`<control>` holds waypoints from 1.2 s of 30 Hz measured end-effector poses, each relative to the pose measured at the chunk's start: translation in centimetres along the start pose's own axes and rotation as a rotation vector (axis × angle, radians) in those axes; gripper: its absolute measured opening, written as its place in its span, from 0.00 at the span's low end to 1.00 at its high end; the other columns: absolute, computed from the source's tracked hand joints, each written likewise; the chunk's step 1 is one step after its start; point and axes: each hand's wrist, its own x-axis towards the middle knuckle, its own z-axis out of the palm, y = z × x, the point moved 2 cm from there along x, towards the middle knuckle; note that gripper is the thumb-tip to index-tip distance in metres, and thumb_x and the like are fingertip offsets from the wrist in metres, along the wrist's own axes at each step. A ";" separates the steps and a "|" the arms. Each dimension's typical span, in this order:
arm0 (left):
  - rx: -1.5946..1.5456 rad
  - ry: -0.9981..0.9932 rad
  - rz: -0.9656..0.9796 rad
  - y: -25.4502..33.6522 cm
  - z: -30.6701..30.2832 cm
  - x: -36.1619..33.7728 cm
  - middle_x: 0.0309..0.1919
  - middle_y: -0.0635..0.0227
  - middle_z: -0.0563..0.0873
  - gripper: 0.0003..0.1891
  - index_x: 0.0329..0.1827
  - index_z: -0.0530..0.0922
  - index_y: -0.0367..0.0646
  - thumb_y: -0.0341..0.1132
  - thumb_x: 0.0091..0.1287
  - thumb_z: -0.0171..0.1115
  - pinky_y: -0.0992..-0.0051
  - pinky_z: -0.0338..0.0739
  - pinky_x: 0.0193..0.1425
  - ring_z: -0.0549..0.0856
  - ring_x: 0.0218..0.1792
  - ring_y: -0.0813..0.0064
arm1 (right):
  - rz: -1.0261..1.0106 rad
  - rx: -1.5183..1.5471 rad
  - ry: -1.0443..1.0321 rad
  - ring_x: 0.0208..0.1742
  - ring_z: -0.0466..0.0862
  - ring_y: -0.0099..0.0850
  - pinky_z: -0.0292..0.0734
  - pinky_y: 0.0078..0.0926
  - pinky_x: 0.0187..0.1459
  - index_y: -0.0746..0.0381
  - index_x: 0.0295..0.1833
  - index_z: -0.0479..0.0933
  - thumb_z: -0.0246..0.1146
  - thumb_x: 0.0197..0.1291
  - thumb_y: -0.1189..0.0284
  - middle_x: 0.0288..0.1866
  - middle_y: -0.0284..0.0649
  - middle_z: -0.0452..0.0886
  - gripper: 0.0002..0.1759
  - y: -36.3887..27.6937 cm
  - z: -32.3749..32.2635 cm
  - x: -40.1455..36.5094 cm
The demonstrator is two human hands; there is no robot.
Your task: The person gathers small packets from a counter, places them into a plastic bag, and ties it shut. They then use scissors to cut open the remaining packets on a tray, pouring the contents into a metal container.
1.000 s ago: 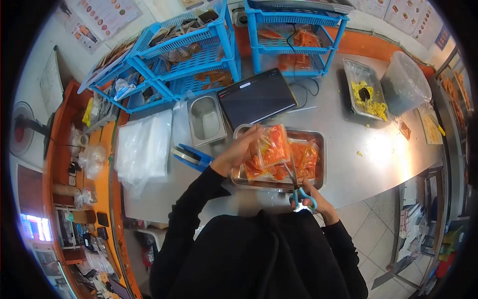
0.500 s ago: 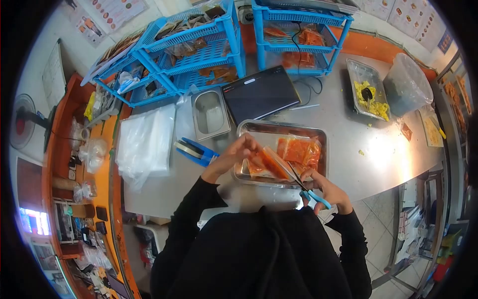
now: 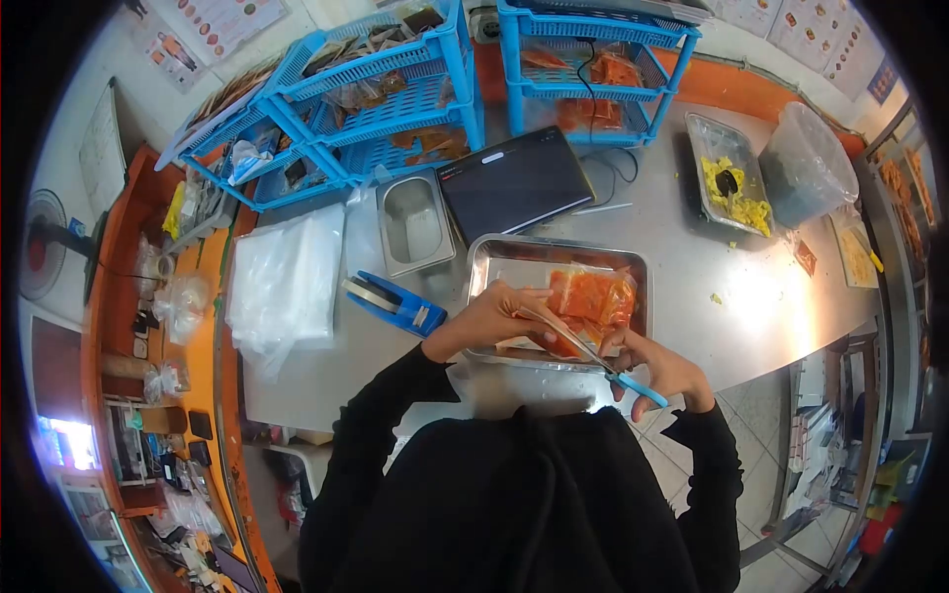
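Note:
A metal tray [image 3: 647,296] in front of me holds clear packets of orange-red food [image 3: 593,295]. Over the tray's left part, my left hand [image 3: 502,318] pinches the upper edge of one such packet, which hangs tilted below the fingers. My right hand [image 3: 654,364] has its fingers in the handles of blue-handled scissors [image 3: 638,387] at the tray's front right corner. The scissor blades point up and left, along the packet's edge, close to my left fingers. Whether they touch the packet is hard to tell.
A blue tape dispenser [image 3: 395,304] and clear plastic bags [image 3: 287,282] lie to the left. Behind are an empty metal container [image 3: 415,225], a black flat device [image 3: 519,183] and blue racks [image 3: 583,94]. A tray of yellow food [image 3: 732,188] and a plastic tub [image 3: 811,168] stand at the right.
My left hand has moved right and slightly down, closer to the scissors. The packet has shifted and is more covered by the hand. The scissors have moved slightly right, their blades closer together.

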 end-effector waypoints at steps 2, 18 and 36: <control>0.017 -0.009 0.083 1.1 -0.1 0.1 0.23 0.67 0.82 0.07 0.31 0.79 0.40 0.25 0.47 0.60 0.64 0.50 0.63 0.80 0.27 0.82 | -0.015 0.051 -0.025 0.29 0.77 0.25 0.66 0.23 0.36 0.59 0.47 0.56 0.74 0.25 0.67 0.25 0.36 0.75 0.41 0.1 -0.1 0.1; 0.083 0.047 0.053 2.1 0.5 -0.7 0.26 0.65 0.82 0.22 0.46 0.74 0.44 0.23 0.44 0.62 0.77 0.59 0.58 0.75 0.46 0.74 | 0.042 0.469 -0.067 0.18 0.74 0.19 0.61 0.10 0.19 0.59 0.47 0.54 0.72 0.31 0.75 0.16 0.34 0.74 0.38 0.1 0.3 2.9; -0.096 -0.023 -0.249 0.8 1.2 0.4 0.27 0.68 0.81 0.43 0.63 0.45 0.42 0.22 0.45 0.62 0.76 0.66 0.53 0.79 0.33 0.81 | -0.052 0.170 -0.065 0.14 0.68 0.15 0.56 0.11 0.16 0.60 0.49 0.55 0.70 0.33 0.78 0.14 0.30 0.69 0.37 -0.8 -0.6 5.3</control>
